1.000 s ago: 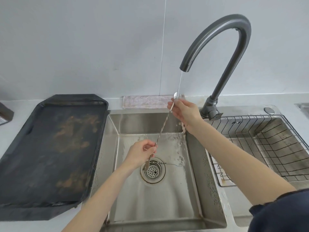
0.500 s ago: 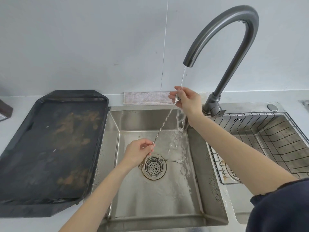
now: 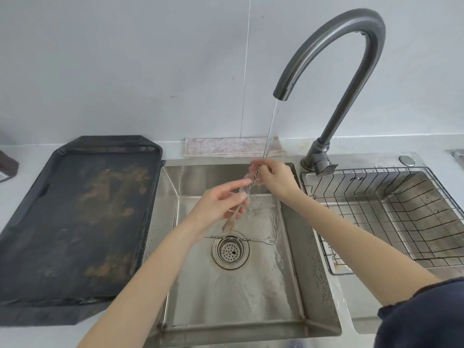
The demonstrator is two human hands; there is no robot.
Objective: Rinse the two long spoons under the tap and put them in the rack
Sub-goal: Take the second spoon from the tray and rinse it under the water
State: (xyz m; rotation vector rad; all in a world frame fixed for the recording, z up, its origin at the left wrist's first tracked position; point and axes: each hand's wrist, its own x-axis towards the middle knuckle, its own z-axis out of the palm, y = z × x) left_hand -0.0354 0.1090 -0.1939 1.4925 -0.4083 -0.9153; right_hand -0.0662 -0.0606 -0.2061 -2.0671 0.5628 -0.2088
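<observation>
The fingers (image 3: 261,172) of the right hand (image 3: 275,178) pinch the upper end of a long twisted spoon (image 3: 254,179) at the centre of the frame, right under the thin stream falling from the dark curved tap (image 3: 351,46). The left hand (image 3: 219,205) sits just below, its fingers loosely extended along the spoon's lower shaft, whose forked end shows just above the drain (image 3: 230,249). Water blurs the contact, so how firmly the left fingers grip cannot be told. The second spoon (image 3: 251,239) lies flat on the sink (image 3: 296,247) floor, across the drain's top edge. The wire rack (image 3: 391,222) sits in the right basin. A dark tray (image 3: 75,209) fills the left tabletop.
</observation>
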